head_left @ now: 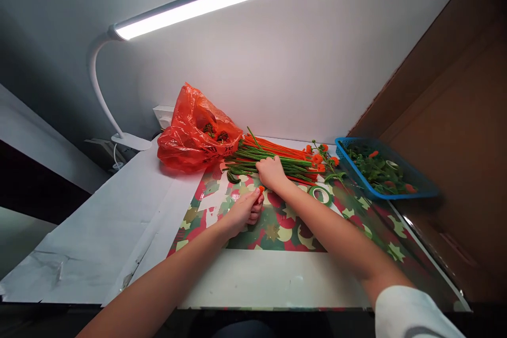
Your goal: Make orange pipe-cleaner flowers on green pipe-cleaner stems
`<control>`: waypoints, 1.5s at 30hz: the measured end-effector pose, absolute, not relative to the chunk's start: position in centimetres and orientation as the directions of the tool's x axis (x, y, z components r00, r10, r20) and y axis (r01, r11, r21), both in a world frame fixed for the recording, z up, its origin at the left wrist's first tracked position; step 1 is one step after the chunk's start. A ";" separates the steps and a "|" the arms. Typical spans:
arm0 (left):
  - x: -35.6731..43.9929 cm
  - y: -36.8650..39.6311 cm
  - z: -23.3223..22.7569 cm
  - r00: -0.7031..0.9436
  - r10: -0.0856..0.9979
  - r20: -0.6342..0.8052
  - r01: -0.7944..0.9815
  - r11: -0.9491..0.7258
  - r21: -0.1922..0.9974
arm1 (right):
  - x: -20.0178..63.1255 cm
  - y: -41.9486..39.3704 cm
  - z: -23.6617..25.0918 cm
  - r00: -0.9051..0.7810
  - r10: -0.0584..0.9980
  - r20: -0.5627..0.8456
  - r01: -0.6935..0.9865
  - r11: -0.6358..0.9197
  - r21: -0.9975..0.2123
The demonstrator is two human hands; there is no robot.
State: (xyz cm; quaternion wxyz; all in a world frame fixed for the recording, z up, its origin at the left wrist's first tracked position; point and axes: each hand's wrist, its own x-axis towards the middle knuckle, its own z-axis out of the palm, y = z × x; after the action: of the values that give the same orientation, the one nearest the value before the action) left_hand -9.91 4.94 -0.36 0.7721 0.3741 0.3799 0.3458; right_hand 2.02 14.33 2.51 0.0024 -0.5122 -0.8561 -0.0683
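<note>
We are pinching a small orange piece (261,189) in our left hand (243,213); our right hand (271,171) is gripping the far stem bundle (273,157). Tugging one stem is likely risking scattering the rest toward the tape roll (320,194).

Red bag (196,134) and blue basket (386,169) flank open mat (285,229).

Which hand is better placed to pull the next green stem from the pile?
The right hand, probably. It already rests on the bundle of green and orange stems. The left hand sits nearer the person on the patterned mat, closed around a small orange piece.
</note>
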 end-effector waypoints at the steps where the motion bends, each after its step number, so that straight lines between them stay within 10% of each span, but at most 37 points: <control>1: -9.9 4.9 -0.4 0.474 0.817 -0.330 -0.253 0.485 0.837 | 2.1 14.3 2.5 -0.482 0.873 0.075 0.873 0.471 0.123; 11: -9.8 5.0 0.0 0.472 0.811 -0.347 -0.268 0.506 0.820 | 1.7 13.3 1.9 -0.534 0.838 0.114 0.844 0.521 0.129; 23: -9.9 4.9 0.2 0.469 0.840 -0.272 -0.373 0.468 0.801 | 8.7 13.8 9.7 -0.280 0.789 0.547 0.905 0.408 -0.126; 27: -9.7 4.8 -0.1 0.478 0.837 -0.267 -0.411 0.482 0.774 | 11.5 14.7 12.6 0.004 0.561 0.828 0.731 0.564 -0.385; 32: -10.2 5.5 0.3 0.460 0.846 -0.271 -0.498 0.498 0.710 | 14.3 13.1 16.7 0.234 0.291 0.928 0.676 0.638 -0.370; 36: -9.9 7.7 3.2 0.435 0.870 -0.233 -0.603 0.474 0.642 | 13.6 9.6 16.9 0.116 0.663 0.740 0.529 0.589 -0.611; 39: -9.0 10.0 6.6 0.415 0.893 -0.175 -0.681 0.433 0.591 | 11.8 7.4 14.7 -0.194 0.960 0.201 0.278 0.251 -0.927; 45: -7.1 13.5 10.8 0.357 0.932 -0.061 -0.812 0.342 0.473 | 9.1 6.2 8.8 -0.408 0.882 -0.235 -0.035 -0.273 -0.962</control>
State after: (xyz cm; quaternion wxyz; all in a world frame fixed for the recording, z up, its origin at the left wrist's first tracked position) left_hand -7.05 13.47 10.83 0.8027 0.1844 0.1628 0.5433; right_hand 9.15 6.18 8.80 0.3397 -0.4250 -0.4983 0.6750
